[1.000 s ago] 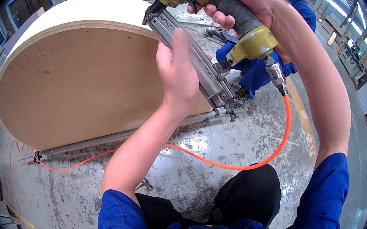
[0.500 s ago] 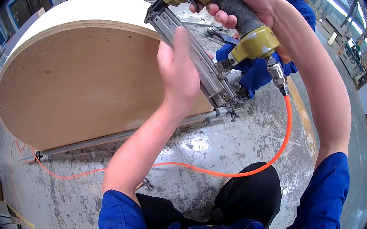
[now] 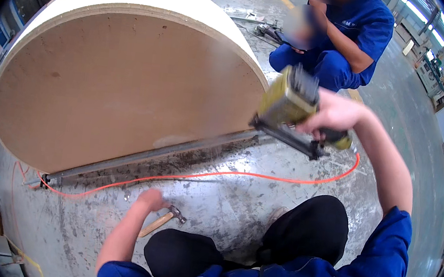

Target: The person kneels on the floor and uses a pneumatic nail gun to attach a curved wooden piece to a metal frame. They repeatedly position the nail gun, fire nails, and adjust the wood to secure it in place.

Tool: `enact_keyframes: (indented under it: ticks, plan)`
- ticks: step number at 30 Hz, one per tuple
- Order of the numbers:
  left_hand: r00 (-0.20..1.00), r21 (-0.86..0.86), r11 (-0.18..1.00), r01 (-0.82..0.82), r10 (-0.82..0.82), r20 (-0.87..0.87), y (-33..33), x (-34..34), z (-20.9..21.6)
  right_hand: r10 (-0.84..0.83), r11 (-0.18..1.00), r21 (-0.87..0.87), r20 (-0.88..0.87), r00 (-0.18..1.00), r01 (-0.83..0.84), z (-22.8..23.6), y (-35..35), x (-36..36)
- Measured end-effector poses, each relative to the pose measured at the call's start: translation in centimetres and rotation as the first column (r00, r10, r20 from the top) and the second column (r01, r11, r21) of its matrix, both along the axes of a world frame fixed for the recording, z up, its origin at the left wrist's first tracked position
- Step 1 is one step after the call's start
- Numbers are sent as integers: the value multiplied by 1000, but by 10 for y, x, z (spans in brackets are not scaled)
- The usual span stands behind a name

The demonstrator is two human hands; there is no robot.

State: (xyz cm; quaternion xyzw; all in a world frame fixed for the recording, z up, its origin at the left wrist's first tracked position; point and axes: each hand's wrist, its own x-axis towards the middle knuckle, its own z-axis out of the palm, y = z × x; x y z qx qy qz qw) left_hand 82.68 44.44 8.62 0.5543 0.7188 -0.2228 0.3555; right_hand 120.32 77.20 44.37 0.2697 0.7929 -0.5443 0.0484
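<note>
My right hand (image 3: 337, 116) grips a yellow-green air nail gun (image 3: 292, 94) by its dark handle, to the right of the big wooden form. Motion blurs the gun. An orange air hose (image 3: 240, 174) runs from its handle end across the floor to the left. Low on the left, my left hand (image 3: 152, 200) is down by the floor beside a hammer (image 3: 158, 222) with a wooden handle and metal head. Its fingers are mostly hidden, and I cannot tell whether they touch the hammer.
A large rounded wooden form (image 3: 129, 89) with a white curved top stands ahead, a metal bar clamp (image 3: 154, 155) along its lower edge. A co-worker in blue (image 3: 354, 33) squats at the far right. Power tools (image 3: 267, 32) lie on the floor behind the form.
My right hand has brought the nail gun down and rightward, away from the form's upper edge. My left hand has left the gun's magazine and dropped toward the floor beside the hammer.
</note>
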Motion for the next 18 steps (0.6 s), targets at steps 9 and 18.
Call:
enact_keyframes:
  ticks: [9, 18]
  plan:
    - [913, 177, 904, -388, 351, 208, -122, 49, -119, -171, 956, -151, 405, 898, 250, -230, -5, 76]
    - [891, 718, 528, -453, 241, 384, -18, 87, 220, 21, 932, 318, 425, 905, -171, -339, -32, 98]
